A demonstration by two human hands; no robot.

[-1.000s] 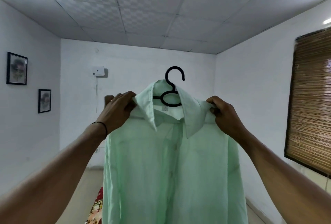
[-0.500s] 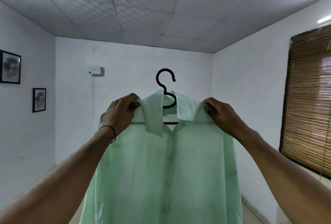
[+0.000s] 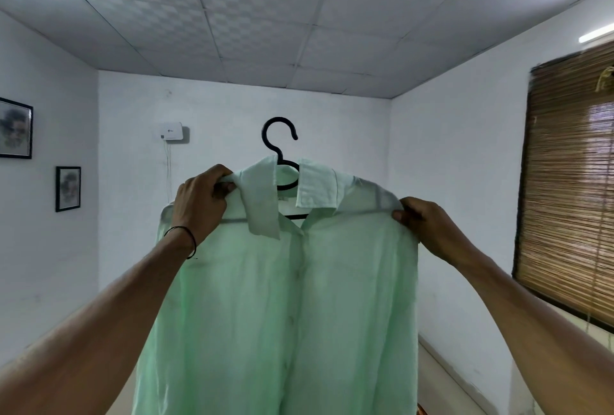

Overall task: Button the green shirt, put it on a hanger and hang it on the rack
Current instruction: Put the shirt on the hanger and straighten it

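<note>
The green shirt (image 3: 299, 298) is held up in the air in front of the person. It is already placed over the black hanger (image 3: 278, 119), whose hook stands free above the collar (image 3: 262, 202). Below the hanger the front is seen closed, with buttons faintly visible down the middle; whether the top button is fastened cannot be told. The collar flap to the left of the hanger is twisted and hangs lower than the flap to the right.

Just left of the hanger, the cloth beside the collar is gripped by the left hand (image 3: 199, 202), its fingers curled round it. Further out to the right of the hanger, the shoulder edge is pinched by the right hand (image 3: 428, 225) between thumb and fingers.

The step in hand is judged to be the settling of the shirt on the hanger; only the hanging remains. No rack is in view, so it must first be found. One hand should probably be moved to the hook, and the shoulders must not be allowed to slip off.

Left of the hanger, a white box (image 3: 171, 131) and two framed pictures (image 3: 68, 188) are fixed on the walls; far to the right, a bamboo blind (image 3: 571, 198) is seen.
</note>
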